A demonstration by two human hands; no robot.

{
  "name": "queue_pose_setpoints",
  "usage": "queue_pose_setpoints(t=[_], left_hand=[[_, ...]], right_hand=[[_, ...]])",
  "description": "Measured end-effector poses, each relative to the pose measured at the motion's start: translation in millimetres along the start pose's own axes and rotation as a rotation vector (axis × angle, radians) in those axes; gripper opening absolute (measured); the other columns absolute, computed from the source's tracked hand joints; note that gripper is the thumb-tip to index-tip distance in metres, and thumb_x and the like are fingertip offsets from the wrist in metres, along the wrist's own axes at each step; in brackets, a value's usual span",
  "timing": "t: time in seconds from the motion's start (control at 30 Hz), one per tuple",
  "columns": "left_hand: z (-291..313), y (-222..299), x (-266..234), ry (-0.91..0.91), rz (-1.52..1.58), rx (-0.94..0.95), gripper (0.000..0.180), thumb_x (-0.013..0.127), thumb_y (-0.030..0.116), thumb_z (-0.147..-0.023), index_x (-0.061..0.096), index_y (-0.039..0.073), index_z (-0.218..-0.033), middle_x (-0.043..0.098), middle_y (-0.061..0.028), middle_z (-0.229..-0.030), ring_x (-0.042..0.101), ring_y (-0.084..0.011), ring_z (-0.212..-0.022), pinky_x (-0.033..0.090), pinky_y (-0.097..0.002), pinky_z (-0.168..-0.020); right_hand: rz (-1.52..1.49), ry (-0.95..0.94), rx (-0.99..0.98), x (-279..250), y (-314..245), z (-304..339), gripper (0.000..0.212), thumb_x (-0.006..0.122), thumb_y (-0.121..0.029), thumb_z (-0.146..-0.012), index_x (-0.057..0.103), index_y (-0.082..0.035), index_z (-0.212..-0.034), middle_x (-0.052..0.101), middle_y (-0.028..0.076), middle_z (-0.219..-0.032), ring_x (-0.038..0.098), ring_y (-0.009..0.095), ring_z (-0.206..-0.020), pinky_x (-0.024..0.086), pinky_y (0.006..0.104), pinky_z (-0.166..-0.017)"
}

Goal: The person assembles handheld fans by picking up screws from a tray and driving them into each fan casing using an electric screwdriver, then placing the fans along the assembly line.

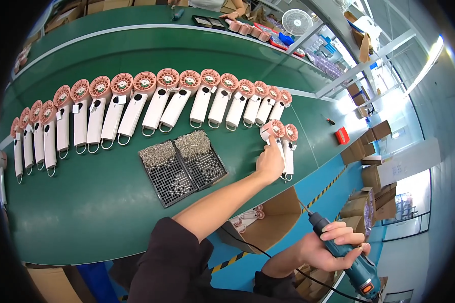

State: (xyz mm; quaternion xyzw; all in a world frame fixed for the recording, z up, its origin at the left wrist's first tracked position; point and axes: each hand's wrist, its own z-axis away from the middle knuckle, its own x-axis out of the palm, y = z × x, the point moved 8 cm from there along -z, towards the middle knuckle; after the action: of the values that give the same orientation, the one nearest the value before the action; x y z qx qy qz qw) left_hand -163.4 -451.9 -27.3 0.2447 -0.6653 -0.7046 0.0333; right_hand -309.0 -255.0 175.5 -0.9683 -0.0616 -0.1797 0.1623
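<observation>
So we're pinning the pink-and-white handheld fan (pixel 271 129) right under our left fingertips, probably to steady it. We're guessing the black trays (pixel 159 177) of tiny metal bits are sitting left of those fingers for easy reach, and the fan row (pixel 155 108) is lying farther off beyond them to leave some elbow room. Another fan (pixel 290 133) is lying just right of the same fingers.

As for grip: our left hand (pixel 271 164) is laying its index straight onto the fan; the other fingers are curling mostly out of view, so we can't tell how tightly they're grasping. Our right hand (pixel 323 254) is wrapping snugly around the teal electric screwdriver (pixel 363 276), likely angled away to spare the fan.
</observation>
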Motion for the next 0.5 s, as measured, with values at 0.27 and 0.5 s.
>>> queue_pose_setpoints(t=[0.27,0.5], left_hand=[[9,-10,-28,-0.089,0.086,0.253,0.025,0.056,0.01,-0.071,0.058,-0.009,-0.087,0.062,-0.0283,-0.077,0.064,-0.0418,-0.075,0.052,-0.0498,-0.067],[68,32,-188,-0.024,-0.146,0.428,0.032,0.056,0.013,-0.078,0.05,-0.007,-0.102,0.062,-0.0251,-0.071,0.063,-0.0427,-0.073,0.051,-0.0491,-0.066]], right_hand=[[-0.066,0.017,0.095,31,15,22,0.021,0.037,-0.024,-0.096,0.037,-0.004,-0.105,0.04,0.005,-0.065,0.037,0.014,-0.037,0.035,0.0271,-0.037],[-0.141,0.157,0.305,81,42,34,0.037,0.039,-0.034,-0.096,0.045,-0.01,-0.068,0.039,-0.001,-0.05,0.037,0.009,-0.036,0.029,0.0228,-0.035]])
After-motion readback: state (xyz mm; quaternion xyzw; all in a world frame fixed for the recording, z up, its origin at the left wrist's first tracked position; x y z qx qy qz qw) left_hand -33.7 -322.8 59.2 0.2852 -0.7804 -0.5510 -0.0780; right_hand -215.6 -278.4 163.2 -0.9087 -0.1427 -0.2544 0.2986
